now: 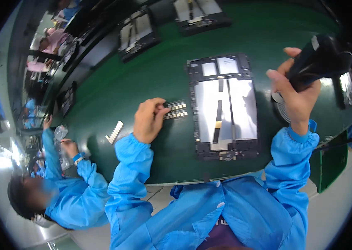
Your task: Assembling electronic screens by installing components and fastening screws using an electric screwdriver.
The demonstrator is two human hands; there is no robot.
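My left hand [148,120] is closed in a pinch at the near left edge of a small dark sheet with rows of pale tabs [176,109], which lies on the green bench. My right hand [296,98] grips a glossy black handheld scanner [325,58], raised at the right. Between my hands lies an opened tablet-like device [246,109], a black frame with silvery battery panels and a dark ribbon strip down its middle. It lies flat, and neither hand touches it. Left of my left hand rests a strip of white tabs [115,131].
Two similar opened devices, one at top left [137,34] and one at top middle [201,17], lie at the far side of the green bench [101,87]. A coiled cord [281,109] sits beside my right wrist. A co-worker in a blue sleeve [85,179] works at the left.
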